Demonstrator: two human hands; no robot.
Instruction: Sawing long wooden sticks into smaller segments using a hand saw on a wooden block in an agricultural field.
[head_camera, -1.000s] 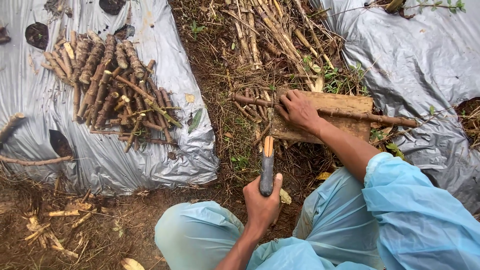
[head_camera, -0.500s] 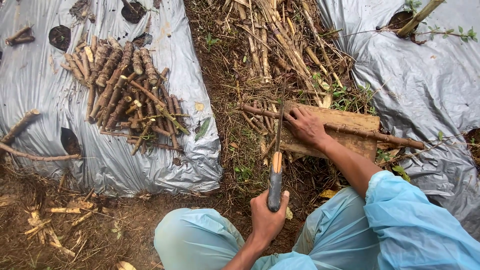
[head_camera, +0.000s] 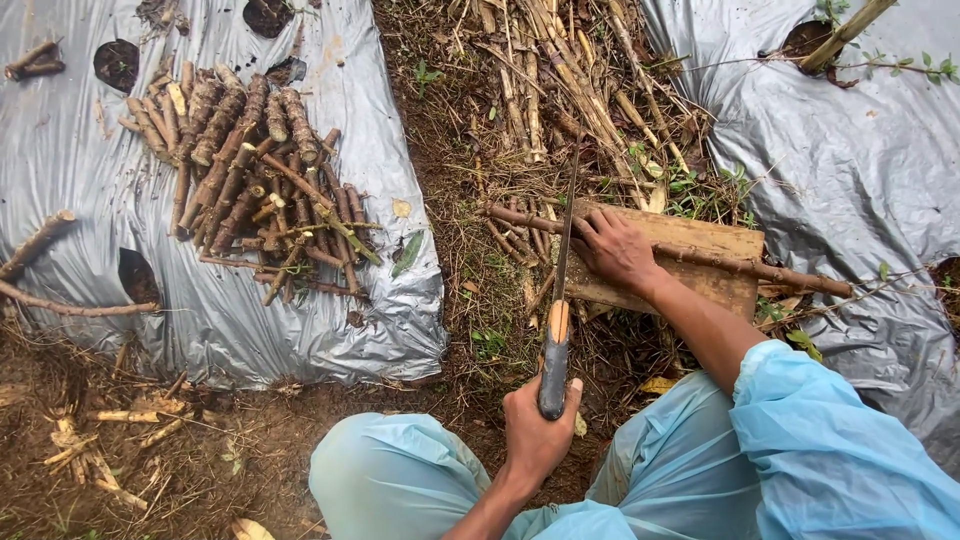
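- Head view: the left hand has its grip closed around the dark handle of a long thin-bladed knife, whose long axis points away from the person.
- The right hand presses a long brown knobbly stem onto a flat wooden board; the stem lies crosswise, overhanging both board edges.
- Bare ground lies between two grey plastic sheets; a pile of cut brown stem pieces rests on the left sheet.
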